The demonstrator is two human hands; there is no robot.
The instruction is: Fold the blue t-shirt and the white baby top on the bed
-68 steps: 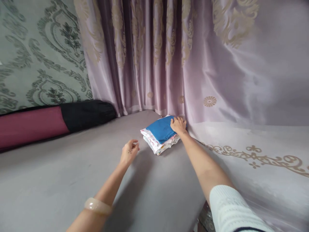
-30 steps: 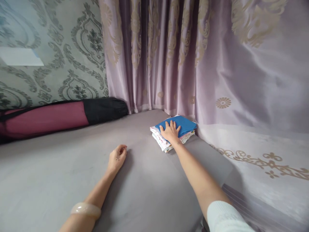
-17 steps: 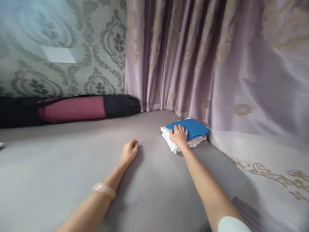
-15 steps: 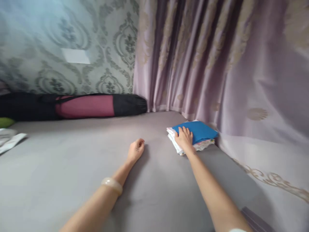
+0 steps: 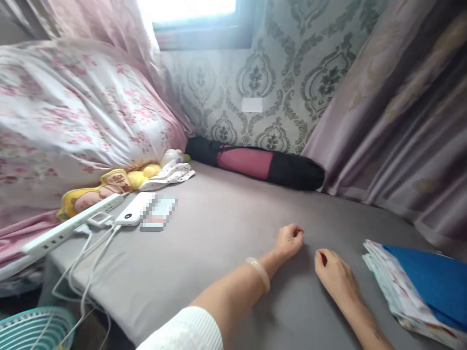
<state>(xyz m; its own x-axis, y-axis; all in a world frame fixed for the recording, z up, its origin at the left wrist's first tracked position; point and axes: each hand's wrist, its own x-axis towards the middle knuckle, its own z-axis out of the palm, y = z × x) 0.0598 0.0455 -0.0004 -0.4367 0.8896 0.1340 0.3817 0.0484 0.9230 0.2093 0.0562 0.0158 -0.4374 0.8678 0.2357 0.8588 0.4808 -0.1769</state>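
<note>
Nearby, power strip [image 5: 69,227], power bank [image 5: 135,209], folded clothes [image 5: 412,289]

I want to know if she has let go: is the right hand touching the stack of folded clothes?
Apart. The head view shows the right hand on the grey sheet, with bare sheet between it and the stack of folded clothes.

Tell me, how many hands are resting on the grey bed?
2. The left hand, loosely curled and with a pale bangle at its wrist, rests mid-bed; the right hand lies just beside it, apart from the folded clothes stack. Both hold nothing.
</note>
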